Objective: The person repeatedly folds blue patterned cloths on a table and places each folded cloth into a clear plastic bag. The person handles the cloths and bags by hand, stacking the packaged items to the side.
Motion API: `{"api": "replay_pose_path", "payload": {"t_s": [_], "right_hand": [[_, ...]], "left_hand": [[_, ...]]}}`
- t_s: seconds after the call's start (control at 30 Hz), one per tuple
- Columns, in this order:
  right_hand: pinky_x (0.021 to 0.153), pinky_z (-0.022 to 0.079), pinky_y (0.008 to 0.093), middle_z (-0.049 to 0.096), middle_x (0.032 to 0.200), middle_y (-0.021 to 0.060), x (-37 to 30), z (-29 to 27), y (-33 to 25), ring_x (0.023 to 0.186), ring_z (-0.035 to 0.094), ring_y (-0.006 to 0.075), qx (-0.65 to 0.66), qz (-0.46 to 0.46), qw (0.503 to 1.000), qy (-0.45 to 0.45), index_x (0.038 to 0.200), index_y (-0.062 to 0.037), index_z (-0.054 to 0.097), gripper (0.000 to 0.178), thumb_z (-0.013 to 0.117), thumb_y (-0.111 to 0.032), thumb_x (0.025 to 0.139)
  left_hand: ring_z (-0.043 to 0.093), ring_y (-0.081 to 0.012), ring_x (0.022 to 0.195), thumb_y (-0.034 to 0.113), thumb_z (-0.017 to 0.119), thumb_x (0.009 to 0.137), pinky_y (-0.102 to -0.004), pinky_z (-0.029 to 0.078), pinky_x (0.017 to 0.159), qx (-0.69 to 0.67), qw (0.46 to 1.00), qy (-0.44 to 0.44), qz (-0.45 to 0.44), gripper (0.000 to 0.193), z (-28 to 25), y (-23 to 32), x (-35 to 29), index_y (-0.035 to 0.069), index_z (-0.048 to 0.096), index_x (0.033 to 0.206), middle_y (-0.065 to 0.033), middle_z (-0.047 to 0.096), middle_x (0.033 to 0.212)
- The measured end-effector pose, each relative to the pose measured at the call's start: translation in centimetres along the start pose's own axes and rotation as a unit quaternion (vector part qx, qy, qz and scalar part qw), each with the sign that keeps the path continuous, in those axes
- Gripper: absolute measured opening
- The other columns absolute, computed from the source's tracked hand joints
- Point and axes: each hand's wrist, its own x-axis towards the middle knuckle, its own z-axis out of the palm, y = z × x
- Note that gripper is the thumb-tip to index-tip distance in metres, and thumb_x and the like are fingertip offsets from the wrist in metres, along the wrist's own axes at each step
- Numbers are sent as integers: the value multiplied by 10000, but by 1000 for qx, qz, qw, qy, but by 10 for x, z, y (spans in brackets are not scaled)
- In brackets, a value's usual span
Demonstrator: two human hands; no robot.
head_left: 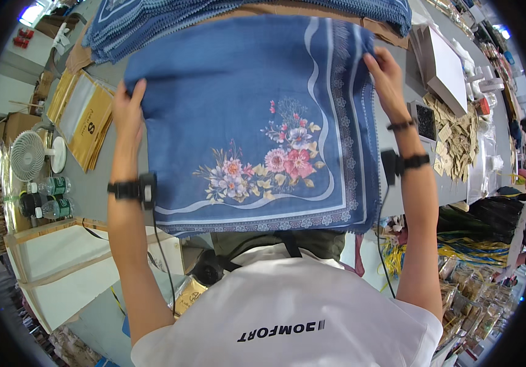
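A blue scarf (232, 116) with pink and lilac flowers and a patterned white-and-navy border lies spread between my two hands, its near edge reaching the table's front. My left hand (128, 110) grips its far left side, thumb on top and the other fingers out of sight beneath the cloth. At the far right corner, my right hand (387, 76) pinches the edge between thumb and fingers. Beyond it rises a thick stack of similar blue scarves (152, 27) on brown paper. Black straps with small devices circle both wrists.
Gold packaging bags (88, 125) lie to the left, near a white fan (28, 155) and water bottles (55, 208). On the right are a white box (446, 70), a black box (423, 119) and a heap of tan tags (458, 140). A cardboard box (85, 263) stands below the table's left edge.
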Motion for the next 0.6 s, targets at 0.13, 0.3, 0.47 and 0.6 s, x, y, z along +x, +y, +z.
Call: {"api": "replay_pose_path", "payload": {"t_s": [0.13,0.3,0.47,0.6], "right_hand": [[933,477,292,697,1010,36,-97,-36,-23,1041,615,134,-225,-5,968,-112,968,-29,668,69,673,28,929],[972,505,328,740,1218,94,-127,-55,-21,1184,645,200,-180,-11,969,-171,1010,-31,721,279,553,155,886],[924,525,310,714,1271,126,-77,-33,8,1127,666,217,-238,6,969,-68,1112,-60,757,247,791,-203,913],[857,544,337,726,1211,133,-41,-1,32,1034,686,238,-372,-64,922,-85,1072,-84,777,397,848,-407,851]], "left_hand": [[631,-156,1139,37,681,974,-311,477,1022,166,983,-33,-70,318,-57,11,-98,20,654,1290,-78,669,1290],[645,-205,1132,56,671,978,-320,496,981,400,913,-80,30,255,-102,-3,-128,8,697,1228,-94,675,1276],[656,-224,1055,238,761,934,-346,505,949,321,943,42,-82,295,-68,-13,-85,39,735,1150,-110,700,1174],[631,-171,969,371,822,890,-308,500,869,485,873,-48,-11,402,-38,-17,-43,32,741,1090,-85,701,1070]]}}
